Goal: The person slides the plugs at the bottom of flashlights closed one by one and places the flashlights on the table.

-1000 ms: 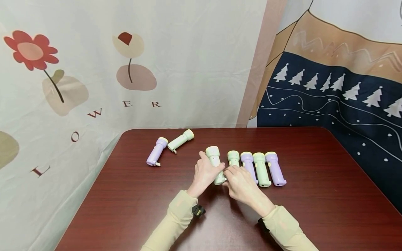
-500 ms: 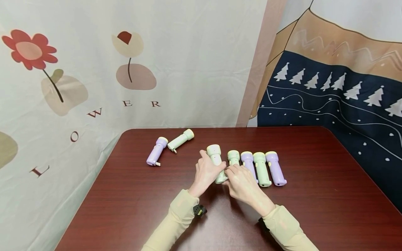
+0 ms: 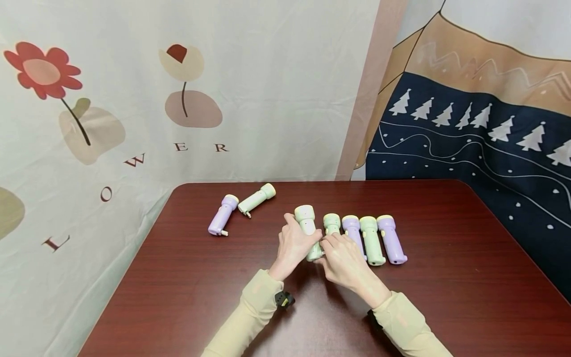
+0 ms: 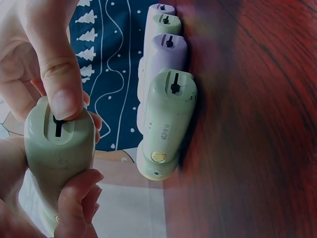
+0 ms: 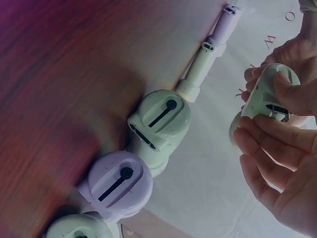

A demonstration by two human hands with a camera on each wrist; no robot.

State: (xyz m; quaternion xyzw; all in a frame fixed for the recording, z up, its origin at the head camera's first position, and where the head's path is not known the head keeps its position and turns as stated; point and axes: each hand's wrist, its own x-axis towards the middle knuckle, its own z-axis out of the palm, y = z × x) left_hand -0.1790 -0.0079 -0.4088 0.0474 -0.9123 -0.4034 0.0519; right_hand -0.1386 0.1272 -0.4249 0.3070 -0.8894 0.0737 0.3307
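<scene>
My left hand (image 3: 292, 248) grips a pale green flashlight (image 3: 305, 213) around its body, its lamp head pointing to the far side of the table. At its tail end, my right hand (image 3: 350, 265) pinches with the thumb over the slotted end cap. A metal plug prong (image 5: 283, 115) shows at the tail's side slot in the right wrist view, beside the fingers. Just right of the held flashlight lies another green flashlight (image 4: 168, 109), partly hidden by my right hand in the head view.
A purple flashlight (image 3: 352, 227), a green flashlight (image 3: 373, 243) and a second purple flashlight (image 3: 392, 240) continue the row rightward. At the far left, a purple flashlight (image 3: 223, 216) and a green flashlight (image 3: 256, 199) have plugs sticking out. All lie on a reddish-brown table (image 3: 468, 277).
My left hand and the held green flashlight have shifted slightly right and away from me. The right hand keeps nearly the same place, and the other flashlights have not moved.
</scene>
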